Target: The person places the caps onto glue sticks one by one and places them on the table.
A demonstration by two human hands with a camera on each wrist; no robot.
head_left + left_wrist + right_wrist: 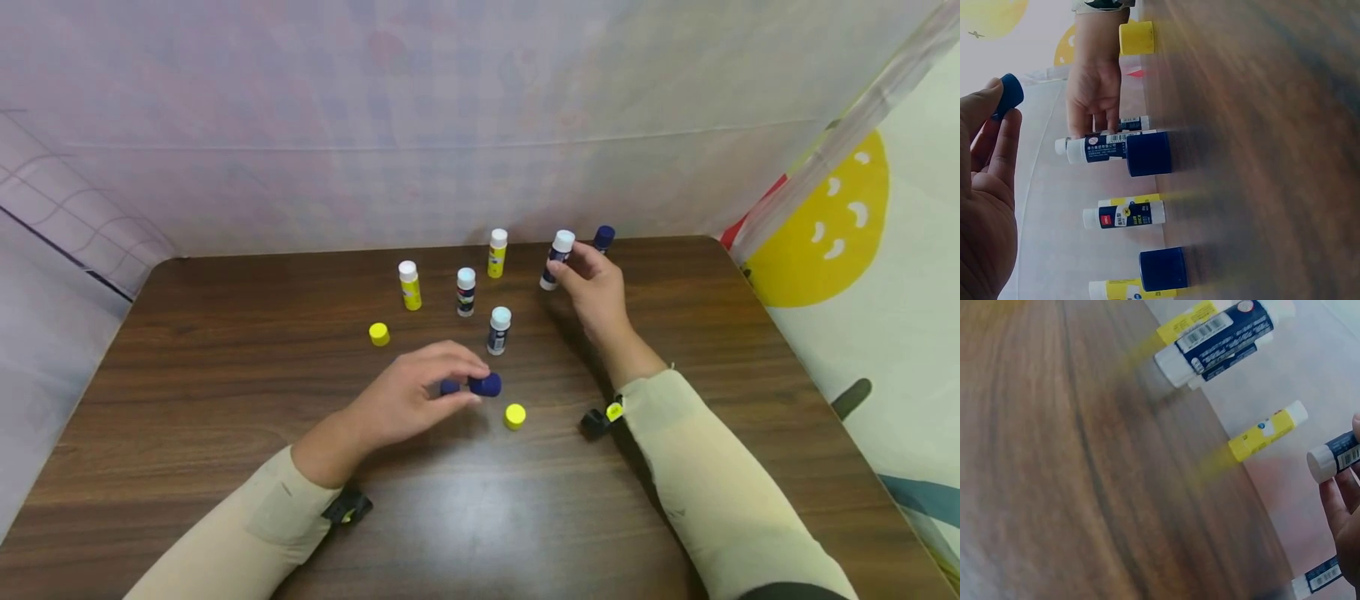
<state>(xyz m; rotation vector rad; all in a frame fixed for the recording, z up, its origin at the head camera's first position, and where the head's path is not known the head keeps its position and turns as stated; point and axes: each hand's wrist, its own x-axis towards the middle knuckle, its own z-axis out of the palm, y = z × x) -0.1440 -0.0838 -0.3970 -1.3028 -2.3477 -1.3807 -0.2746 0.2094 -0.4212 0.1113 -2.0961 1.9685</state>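
Observation:
In the head view my left hand (420, 389) pinches a dark blue cap (487, 384) between thumb and fingertips, above the table. The left wrist view shows the same cap (1011, 95) at the fingertips. My right hand (600, 292), farther back on the right, grips a navy glue stick (557, 258) with a white top. Its white base (1321, 464) shows below the fingers in the right wrist view. Just behind that hand stands a glue stick with a dark blue cap (604, 237), partly hidden. Nearest the left fingertips, a navy glue stick (498, 332) stands upright.
Another navy glue stick (466, 293) and two yellow glue sticks (410, 287) (497, 255) stand farther back. Yellow caps (379, 334) (514, 416) lie on the brown table (225, 400). Two blue caps (1149, 154) (1163, 269) rest on it too. A curtain (450, 125) hangs behind.

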